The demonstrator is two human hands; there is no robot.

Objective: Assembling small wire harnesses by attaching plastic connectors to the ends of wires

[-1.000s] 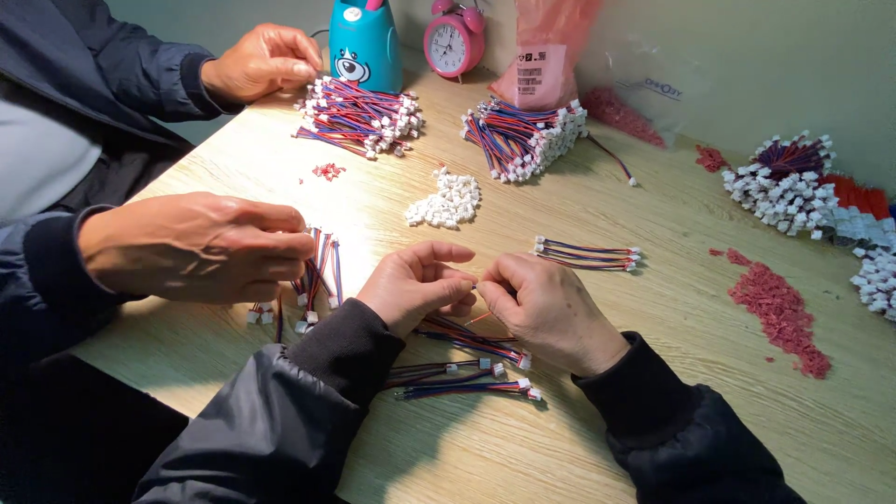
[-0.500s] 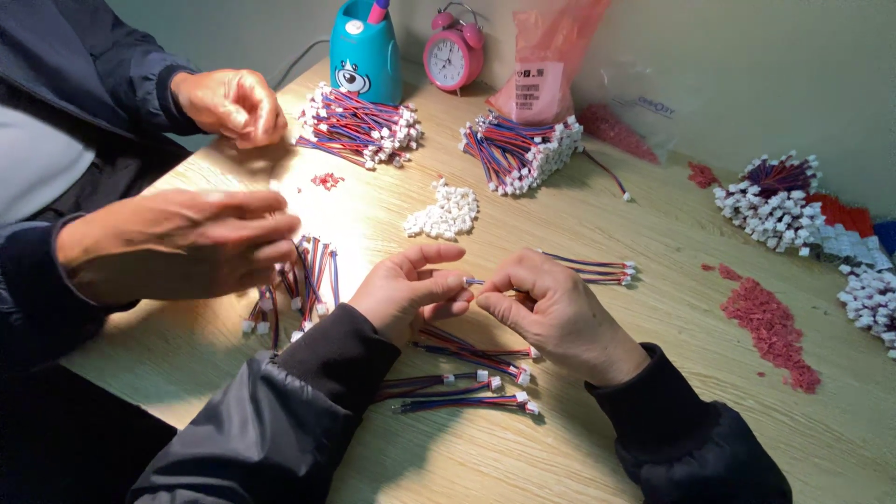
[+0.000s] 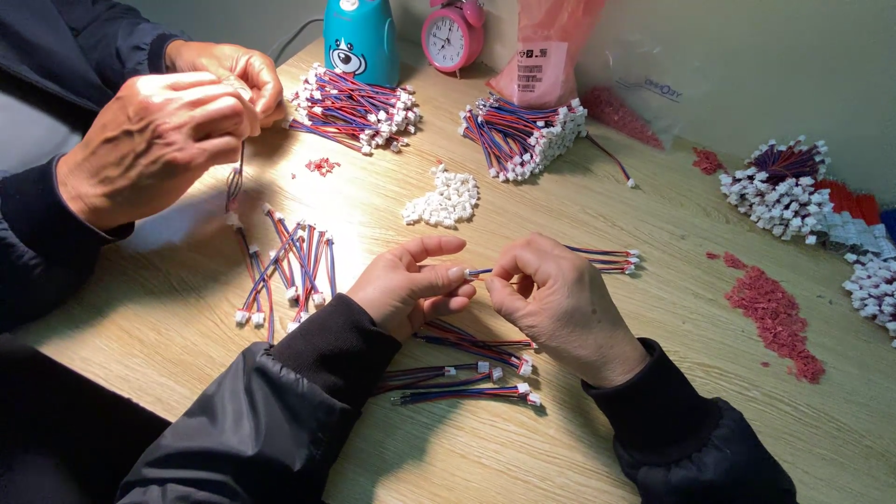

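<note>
Head view: wooden table [image 3: 653, 308] carried wire bundles. The co-worker's hands [image 3: 177, 121] had risen from the table; left hand [image 3: 406, 285] and right hand [image 3: 551, 299] stayed pinched on one short wire [image 3: 478, 273], fitting apparently unfinished.

Table [image 3: 653, 308] — pale wood grain, smooth, with a soft sheen under the lamp. Wire leads [image 3: 485, 273] — thin, glossy red and blue insulation, ending in matt white plastic connectors [image 3: 446, 198]. Sleeves [image 3: 280, 420] — dark synthetic cloth, slightly shiny and creased. Clock [image 3: 453, 37] — pink plastic, glossy. Bag [image 3: 551, 56] — thin translucent pink film. Red bits [image 3: 775, 317] — dull, granular scraps.
</note>
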